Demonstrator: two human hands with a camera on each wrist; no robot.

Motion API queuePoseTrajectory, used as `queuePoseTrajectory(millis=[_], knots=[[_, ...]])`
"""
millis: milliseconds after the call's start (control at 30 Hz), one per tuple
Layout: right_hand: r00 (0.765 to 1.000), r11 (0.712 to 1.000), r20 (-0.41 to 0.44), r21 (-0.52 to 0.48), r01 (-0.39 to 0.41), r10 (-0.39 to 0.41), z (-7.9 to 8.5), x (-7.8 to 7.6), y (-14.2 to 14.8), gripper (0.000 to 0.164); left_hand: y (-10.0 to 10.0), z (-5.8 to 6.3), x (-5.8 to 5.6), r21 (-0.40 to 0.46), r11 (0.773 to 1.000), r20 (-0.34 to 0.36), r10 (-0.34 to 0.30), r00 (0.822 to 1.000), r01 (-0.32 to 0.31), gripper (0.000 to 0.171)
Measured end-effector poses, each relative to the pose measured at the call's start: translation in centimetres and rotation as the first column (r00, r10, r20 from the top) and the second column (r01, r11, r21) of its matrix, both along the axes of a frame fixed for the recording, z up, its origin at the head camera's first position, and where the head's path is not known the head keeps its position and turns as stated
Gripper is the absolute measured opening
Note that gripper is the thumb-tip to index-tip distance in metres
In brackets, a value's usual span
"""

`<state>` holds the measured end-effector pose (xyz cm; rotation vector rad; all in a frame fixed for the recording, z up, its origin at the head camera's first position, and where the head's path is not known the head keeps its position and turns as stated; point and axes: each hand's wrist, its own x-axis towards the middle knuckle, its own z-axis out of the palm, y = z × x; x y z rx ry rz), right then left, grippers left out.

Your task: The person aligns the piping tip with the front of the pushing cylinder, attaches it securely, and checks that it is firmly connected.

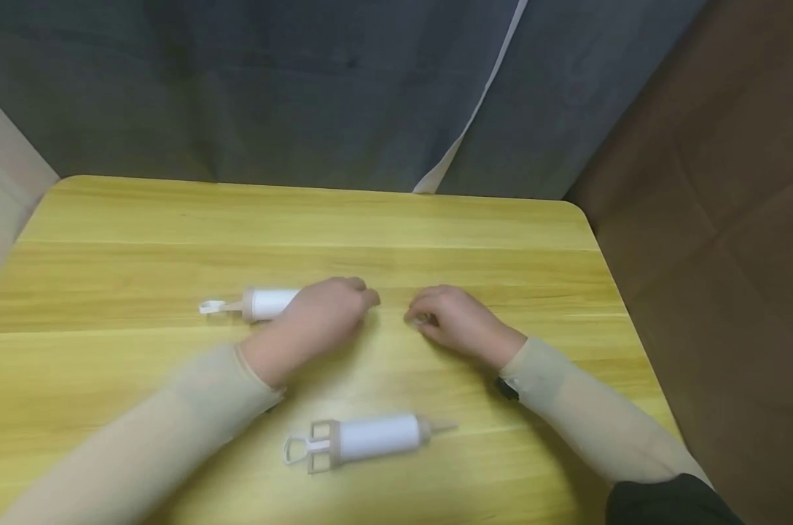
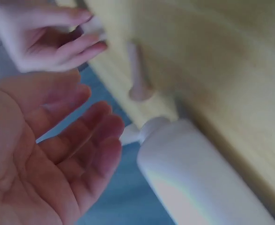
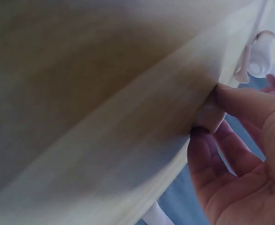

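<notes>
My left hand hovers beside a white-barrelled plunger syringe with beige ends, which lies on the table and is partly hidden behind that hand. In the left wrist view its fingers are loosely bent around nothing, close to the syringe's white barrel. A small beige nozzle with a flared base lies just past the barrel's end. To the right, my right hand pinches a small pale piece, shaped like a short cap, between thumb and fingers, low at the tabletop.
A second white-barrelled syringe, with a ring handle and a thin nozzle pointing right, lies nearer the front of the wooden table. A dark grey curtain hangs along the back edge, and a brown cloth borders the right side.
</notes>
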<state>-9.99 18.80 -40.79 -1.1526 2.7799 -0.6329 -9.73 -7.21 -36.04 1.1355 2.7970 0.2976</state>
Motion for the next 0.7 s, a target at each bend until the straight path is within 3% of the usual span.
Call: queuePoseTrajectory(millis=[200, 300, 567, 700], knots=[[1.0, 1.0, 0.011, 0.01, 0.013, -0.013, 0.1, 0.2, 0.3, 0.015, 1.8, -1.6, -0.8, -0.166, 0.986, -0.124, -0.053, 0.991, 0.031, 0.018], [1.0, 1.0, 0.004, 0.015, 0.014, -0.014, 0.3, 0.4, 0.4, 0.015, 2.1, -1.9, -1.1, -0.213, 0.976, -0.143, -0.072, 0.987, 0.041, 0.018], [1.0, 1.0, 0.019, 0.005, 0.009, -0.009, 0.1, 0.9, 0.8, 0.015, 2.0, -2.8, -1.1, -0.183, 0.983, -0.086, -0.047, 0.995, 0.03, 0.015], [0.999, 1.0, 0.034, -0.007, 0.006, -0.006, -0.1, 1.1, 0.8, 0.016, 1.9, -3.3, -0.8, -0.157, 0.987, -0.099, -0.044, 0.994, 0.028, 0.013]])
